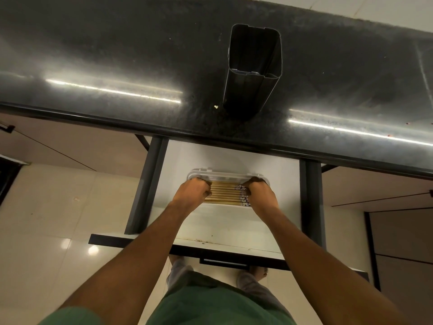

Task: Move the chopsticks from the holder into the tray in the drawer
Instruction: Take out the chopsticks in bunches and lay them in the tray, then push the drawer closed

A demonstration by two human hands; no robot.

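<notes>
Both hands work inside the open drawer (234,158): left hand (193,192) and right hand (260,193) curl their fingers over opposite ends of the chopsticks (225,193), probably to level them. These slim, pale wooden sticks lie side by side in the white plastic tray (225,175). On the far dark speckled surface (117,55), the rectangular holder (254,69) stands empty.

Holder (254,71) stands on counter (117,55), behind the open drawer (225,228). Tray (225,175) sits in drawer, toward its back. Chopsticks (223,192) lie in tray, side by side, running left–right. Left hand (192,192) over their left ends, right hand (259,194) over right ends; apparently both touch the tray.
</notes>
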